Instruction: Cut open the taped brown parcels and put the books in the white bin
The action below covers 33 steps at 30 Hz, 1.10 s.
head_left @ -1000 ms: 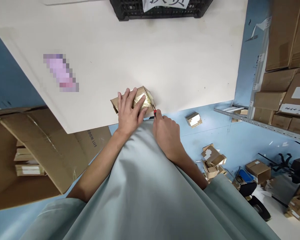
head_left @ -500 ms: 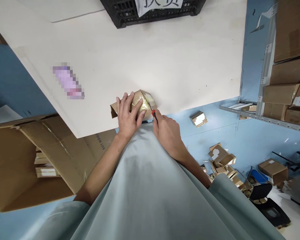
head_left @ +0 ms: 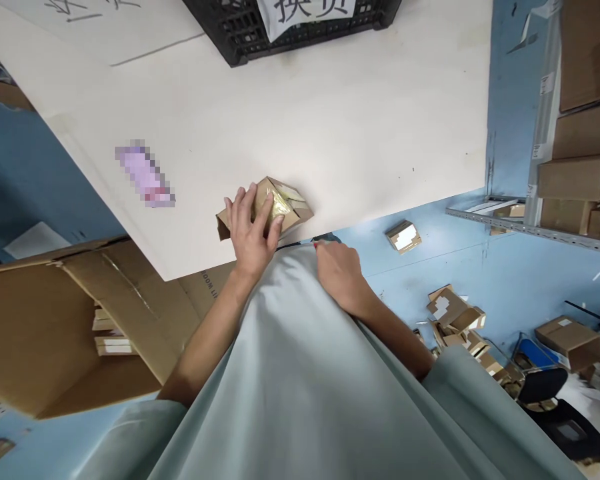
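Small brown carton (head_left: pixel 287 203), one: sits tilted on the white tabletop (head_left: pixel 360 133), at the near edge, right of the near left corner. Carries shiny clear tape over the top; shows a pale patch at the right end and a flap jutting out at the left, with contents hidden from view.

Black slatted crate (head_left: pixel 240 33), one: stands toward the far side of the tabletop, cut off by the frame. Bears a white paper label (head_left: pixel 310 13) with dark characters.

Large open carton (head_left: pixel 35 333), one: stands below the near left corner of the tabletop. Holds small flat boxes (head_left: pixel 115 343), stacked, with white labels.

Other cartons: one small labelled box (head_left: pixel 404 237) on the blue floor beyond the near edge; a heap of opened cartons (head_left: pixel 455 317) farther off; stacked shelf cartons (head_left: pixel 577 177) past the right edge.

Pixelated purple item (head_left: pixel 147 177), one: lies near the left edge of the tabletop.

Left hand (head_left: pixel 250 233): lies palm down across the small brown carton, with fingers spread and thumb set apart; forearm slanting up from lower left.

Right hand (head_left: pixel 341 270): curls into a fist just off the near edge, apart from the carton, around a red-ended tool (head_left: pixel 315 245), mostly hidden.
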### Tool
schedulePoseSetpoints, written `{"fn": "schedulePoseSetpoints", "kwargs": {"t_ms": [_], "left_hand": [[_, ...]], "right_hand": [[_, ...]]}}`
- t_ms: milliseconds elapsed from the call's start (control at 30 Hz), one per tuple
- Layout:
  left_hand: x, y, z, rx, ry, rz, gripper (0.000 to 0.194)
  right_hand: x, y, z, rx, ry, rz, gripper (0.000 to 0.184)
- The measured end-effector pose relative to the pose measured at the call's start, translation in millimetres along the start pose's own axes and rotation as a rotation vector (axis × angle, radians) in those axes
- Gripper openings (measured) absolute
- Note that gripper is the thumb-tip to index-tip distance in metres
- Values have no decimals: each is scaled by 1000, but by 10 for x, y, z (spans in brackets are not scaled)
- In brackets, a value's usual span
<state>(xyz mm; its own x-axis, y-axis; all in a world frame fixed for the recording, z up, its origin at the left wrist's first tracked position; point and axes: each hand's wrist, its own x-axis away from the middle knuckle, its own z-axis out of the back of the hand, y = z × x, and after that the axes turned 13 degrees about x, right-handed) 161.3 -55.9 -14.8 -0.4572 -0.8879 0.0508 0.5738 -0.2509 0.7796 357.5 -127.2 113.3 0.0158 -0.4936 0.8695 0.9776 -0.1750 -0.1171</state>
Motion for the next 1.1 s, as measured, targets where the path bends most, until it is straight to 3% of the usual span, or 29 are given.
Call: {"fn": "schedulePoseSetpoints", "kwargs": {"t_ms": [100, 267, 400, 533, 600, 767, 933, 1100], "left_hand": [[-3, 21, 12, -8, 20, -3, 57], [53, 75, 5, -61, 17, -14, 55], [96, 86, 11, -74, -1, 2, 57], [156, 78, 31, -65, -32, -24, 54], [181, 80, 34, -64, -55, -15, 54], [185, 105, 19, -69, -57, 19, 55], [164, 111, 15, -58, -64, 24, 54], [179, 84, 13, -50, -51, -2, 53]], "right_hand": [[28, 179, -167, -39, -37, -57, 44], [86, 370, -40, -60, 167, -172, 49], [-309, 600, 106, -72, 314, -206, 55], [-655, 787, 165, -147, 335, -121, 56], [-580, 787, 182, -256, 356, -26, 53], [-79, 627, 121, -476, 336, 161, 42], [-4, 490, -10, -412, 297, 155, 43], [-10, 398, 28, -311, 262, 143, 41]]}}
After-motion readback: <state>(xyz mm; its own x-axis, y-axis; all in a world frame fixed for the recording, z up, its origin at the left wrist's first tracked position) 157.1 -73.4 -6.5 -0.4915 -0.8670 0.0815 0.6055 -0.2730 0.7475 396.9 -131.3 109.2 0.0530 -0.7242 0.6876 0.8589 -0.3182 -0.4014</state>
